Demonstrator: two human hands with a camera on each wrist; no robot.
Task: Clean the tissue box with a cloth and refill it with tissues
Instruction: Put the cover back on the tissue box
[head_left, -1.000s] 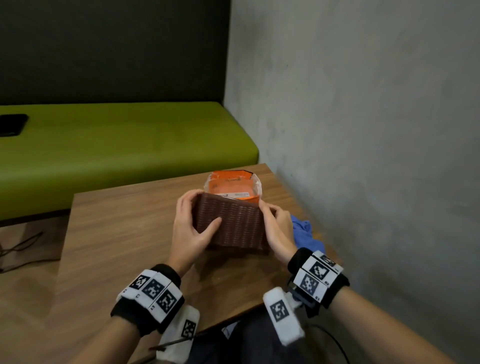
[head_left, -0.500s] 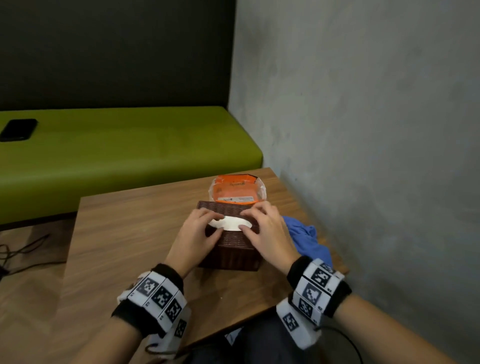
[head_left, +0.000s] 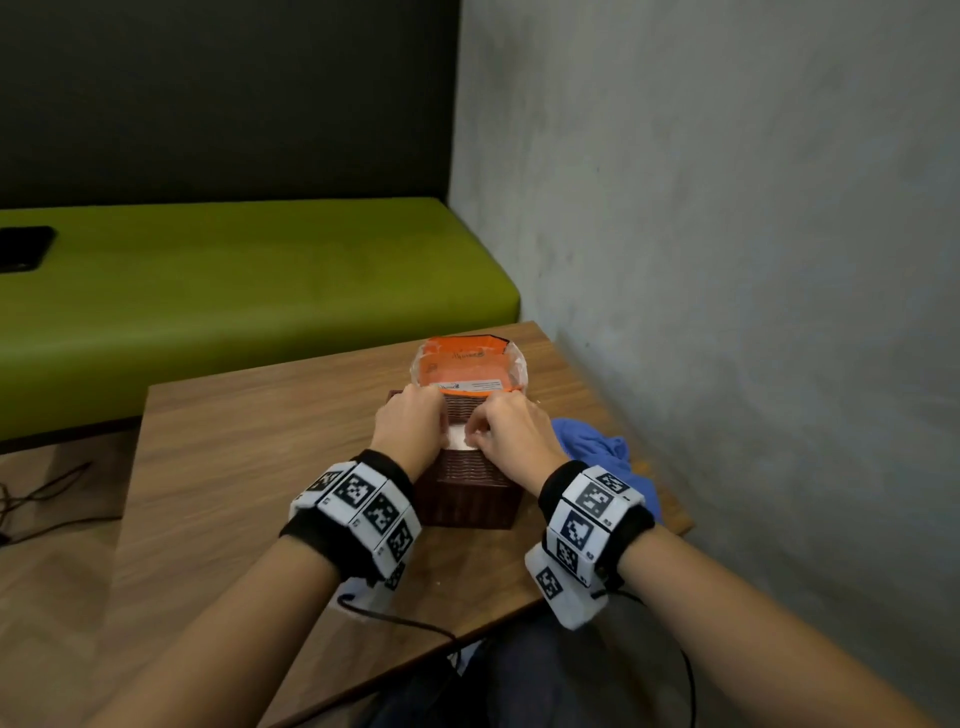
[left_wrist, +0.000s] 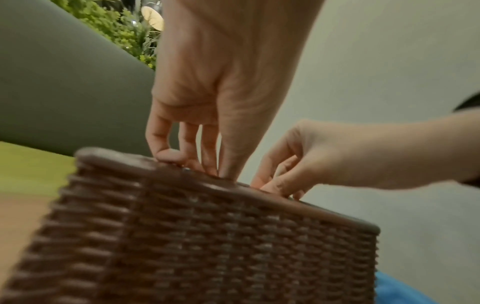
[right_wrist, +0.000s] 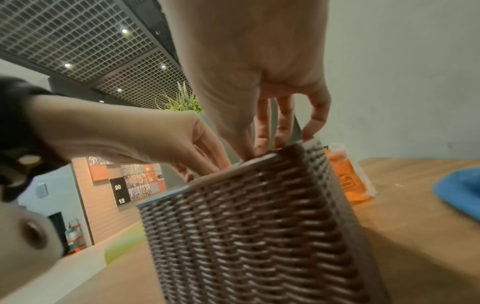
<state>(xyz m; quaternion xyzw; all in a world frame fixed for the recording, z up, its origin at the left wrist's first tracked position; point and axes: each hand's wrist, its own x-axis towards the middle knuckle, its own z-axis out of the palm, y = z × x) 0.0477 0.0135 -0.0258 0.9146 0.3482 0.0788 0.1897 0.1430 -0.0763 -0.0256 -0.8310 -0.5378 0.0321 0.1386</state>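
Observation:
The brown woven tissue box (head_left: 467, 493) (left_wrist: 233, 246) (right_wrist: 259, 236) stands upright on the wooden table (head_left: 234, 467). White tissue (head_left: 457, 436) shows in the slot on its top. My left hand (head_left: 410, 426) (left_wrist: 221, 172) and right hand (head_left: 509, 436) (right_wrist: 259, 150) both reach down onto the top. On each hand the thumb and fingertips come together at the slot, pinching the tissue. An opened orange tissue pack (head_left: 467, 364) (right_wrist: 348, 181) lies just behind the box. The blue cloth (head_left: 597, 452) (right_wrist: 462, 191) lies crumpled to its right.
A green bench (head_left: 234, 291) runs behind the table, with a black phone (head_left: 21, 249) on its left end. A grey wall (head_left: 727, 312) stands close along the table's right edge. Cables (head_left: 41, 493) trail on the floor at the left.
One second ago both hands held the box tilted by its sides. It was then set upright, and both hands moved onto its top and closed in on the tissue at the slot.

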